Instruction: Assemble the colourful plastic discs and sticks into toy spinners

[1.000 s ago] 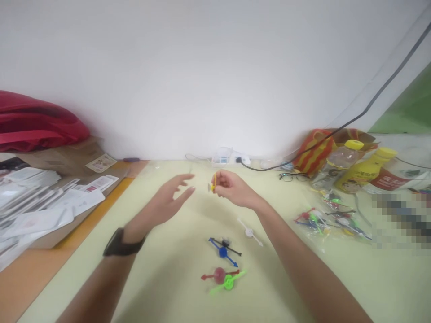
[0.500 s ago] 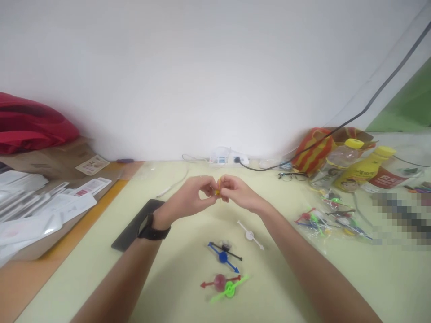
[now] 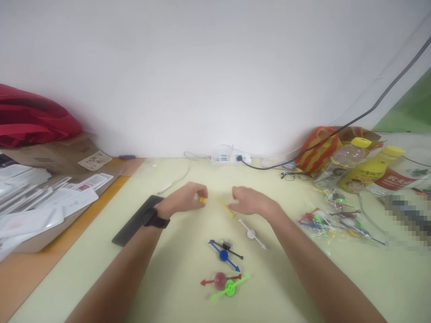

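Observation:
My left hand (image 3: 183,198) pinches a small yellow plastic piece (image 3: 202,200) between thumb and fingertips. My right hand (image 3: 252,201) is a short way to the right, thumb and fingers apart. Just off its thumb, a thin yellow arrow pointer (image 3: 225,206) slants down to the right; whether it touches the thumb or the table is hard to tell. Nearer me lie a white arrow spinner (image 3: 251,233), a blue spinner (image 3: 223,255) over a black spinner (image 3: 232,252), and a red spinner (image 3: 220,281) overlapping a bright green spinner (image 3: 230,288).
Clear bags of coloured spinners (image 3: 325,222) lie at right, before bottles (image 3: 365,170) and a striped bag (image 3: 316,148). Glasses (image 3: 296,176) and a power strip (image 3: 224,159) sit by the wall. A black slab (image 3: 134,224) rests beside my left wrist; papers (image 3: 50,202) cover the left side.
My hands, together on a yellow item before, have moved apart. The left one keeps a small yellow piece; the yellow pointer now shows separately beside my right hand, whose fingers have opened.

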A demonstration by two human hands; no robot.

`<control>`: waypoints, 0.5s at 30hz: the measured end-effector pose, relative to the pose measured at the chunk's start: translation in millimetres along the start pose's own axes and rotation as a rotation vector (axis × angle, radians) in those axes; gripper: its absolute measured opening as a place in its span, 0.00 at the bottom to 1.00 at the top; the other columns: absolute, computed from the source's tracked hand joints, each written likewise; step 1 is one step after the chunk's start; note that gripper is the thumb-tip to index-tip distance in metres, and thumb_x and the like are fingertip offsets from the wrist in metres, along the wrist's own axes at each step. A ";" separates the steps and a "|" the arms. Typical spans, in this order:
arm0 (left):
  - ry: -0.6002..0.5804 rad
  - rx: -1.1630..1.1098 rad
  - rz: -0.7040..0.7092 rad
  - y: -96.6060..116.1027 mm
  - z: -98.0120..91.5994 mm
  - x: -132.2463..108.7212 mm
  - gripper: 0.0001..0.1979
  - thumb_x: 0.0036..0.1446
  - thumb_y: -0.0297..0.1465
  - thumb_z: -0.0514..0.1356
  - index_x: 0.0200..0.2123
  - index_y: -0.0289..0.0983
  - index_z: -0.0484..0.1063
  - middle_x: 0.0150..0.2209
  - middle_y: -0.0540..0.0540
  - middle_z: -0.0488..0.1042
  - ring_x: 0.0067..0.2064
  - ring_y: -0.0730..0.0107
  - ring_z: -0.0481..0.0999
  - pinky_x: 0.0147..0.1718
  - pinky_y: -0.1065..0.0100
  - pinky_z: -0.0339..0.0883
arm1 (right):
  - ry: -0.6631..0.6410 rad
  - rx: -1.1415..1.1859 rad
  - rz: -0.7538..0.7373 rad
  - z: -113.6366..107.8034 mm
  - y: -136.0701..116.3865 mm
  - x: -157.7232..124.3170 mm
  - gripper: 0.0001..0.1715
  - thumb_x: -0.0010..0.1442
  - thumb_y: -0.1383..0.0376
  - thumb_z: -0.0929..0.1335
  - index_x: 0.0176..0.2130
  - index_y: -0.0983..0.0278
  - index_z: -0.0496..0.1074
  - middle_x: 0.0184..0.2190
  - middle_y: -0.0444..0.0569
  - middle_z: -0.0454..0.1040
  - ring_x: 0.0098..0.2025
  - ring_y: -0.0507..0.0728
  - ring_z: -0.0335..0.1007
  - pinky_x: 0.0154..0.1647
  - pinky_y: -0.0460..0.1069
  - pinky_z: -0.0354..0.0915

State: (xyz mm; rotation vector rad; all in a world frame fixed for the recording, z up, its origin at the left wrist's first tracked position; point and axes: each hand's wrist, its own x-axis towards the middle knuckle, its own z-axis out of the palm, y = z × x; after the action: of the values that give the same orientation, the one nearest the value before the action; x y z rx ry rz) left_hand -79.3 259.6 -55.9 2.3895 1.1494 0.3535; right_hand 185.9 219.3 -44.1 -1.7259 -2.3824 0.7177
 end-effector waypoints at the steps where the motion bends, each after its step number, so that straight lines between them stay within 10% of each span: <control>1: -0.010 0.018 -0.021 -3.0 0.2 -0.5 0.06 0.51 0.34 0.64 0.34 0.41 0.78 0.38 0.47 0.80 0.41 0.58 0.78 0.42 0.62 0.70 | -0.118 -0.083 0.051 -5.4 -1.6 -5.4 0.20 0.49 0.52 0.77 0.27 0.64 0.71 0.30 0.56 0.78 0.32 0.62 0.74 0.30 0.51 0.63; 6: 0.017 0.136 -0.074 -6.7 -6.2 -5.1 0.11 0.53 0.39 0.63 0.39 0.42 0.78 0.43 0.45 0.79 0.48 0.53 0.77 0.46 0.61 0.68 | -0.668 -0.132 0.168 -17.4 -8.1 -19.2 0.19 0.40 0.63 0.79 0.16 0.64 0.67 0.20 0.51 0.76 0.24 0.59 0.73 0.25 0.50 0.65; 15: -0.011 0.130 -0.099 -13.7 -12.2 -6.5 0.15 0.58 0.45 0.62 0.41 0.41 0.78 0.41 0.44 0.80 0.44 0.56 0.78 0.45 0.62 0.68 | -0.498 0.043 -0.156 -13.1 0.3 -10.6 0.05 0.46 0.70 0.74 0.24 0.63 0.74 0.20 0.44 0.76 0.24 0.54 0.71 0.26 0.47 0.60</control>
State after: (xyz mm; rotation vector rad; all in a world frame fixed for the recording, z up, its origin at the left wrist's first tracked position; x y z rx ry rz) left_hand -97.5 265.5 -52.5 2.4295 1.3172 0.2395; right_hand 194.6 213.6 -30.8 -1.4516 -2.7415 1.2869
